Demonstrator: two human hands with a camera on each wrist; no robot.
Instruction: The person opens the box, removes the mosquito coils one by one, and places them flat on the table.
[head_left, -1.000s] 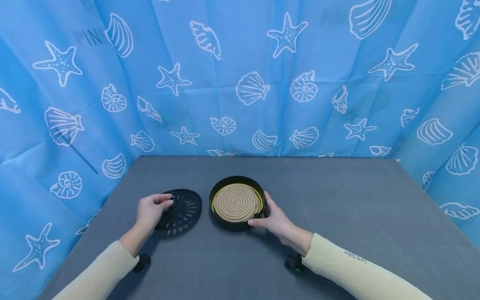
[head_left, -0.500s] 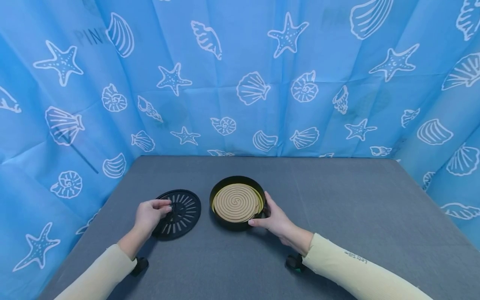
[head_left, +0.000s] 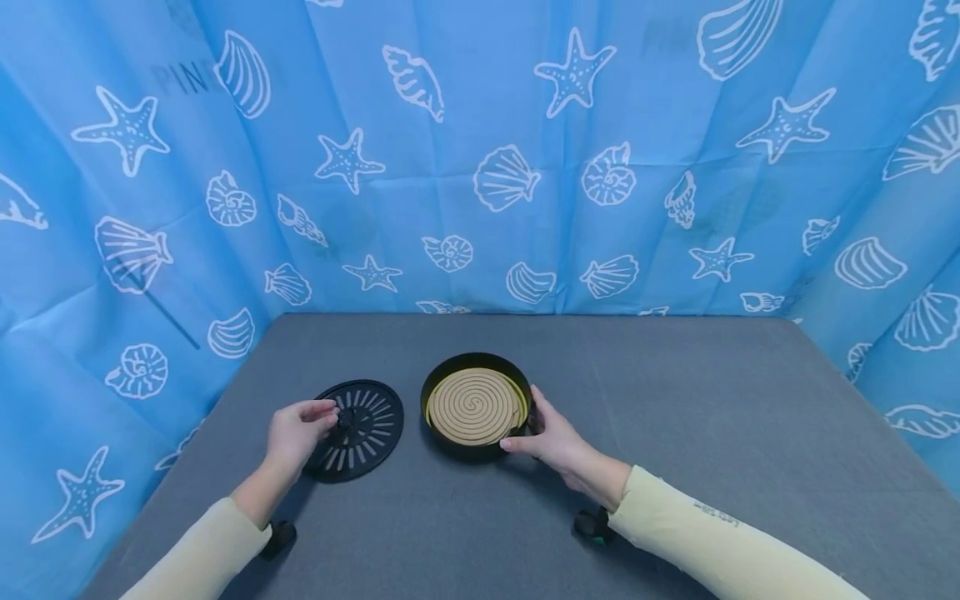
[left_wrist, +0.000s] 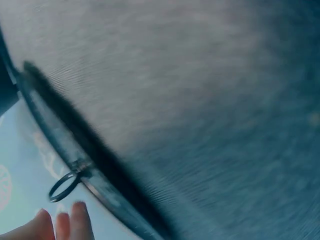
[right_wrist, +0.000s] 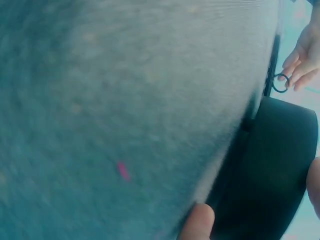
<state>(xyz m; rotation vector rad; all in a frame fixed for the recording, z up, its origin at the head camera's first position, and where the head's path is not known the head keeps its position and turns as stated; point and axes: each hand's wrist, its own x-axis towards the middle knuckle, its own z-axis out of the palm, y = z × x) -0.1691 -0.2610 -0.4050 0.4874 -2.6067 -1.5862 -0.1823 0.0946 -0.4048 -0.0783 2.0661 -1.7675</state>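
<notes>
A round black mosquito coil holder (head_left: 442,442) stands mid-table with a tan spiral mosquito coil (head_left: 474,406) inside, and yellow shows around the coil. My right hand (head_left: 558,446) grips the holder's right side, thumb on the near wall and fingers behind. To the left, its black slotted lid (head_left: 367,442) lies flat on the table. A small ring handle (left_wrist: 64,188) stands up from the lid in the left wrist view. Just off that ring are the fingertips of my left hand (head_left: 296,429), loosely bent with nothing between them.
Grey cloth covers the table (head_left: 675,400). A blue curtain (head_left: 420,167) with white shells and starfish hangs behind it and along both sides. Dark straps with small devices sit at both wrists.
The lid, tilted up in my left hand a second ago, has come down flat on the table. My left fingers have let go of its ring and drawn slightly left. The right hand stays put.
</notes>
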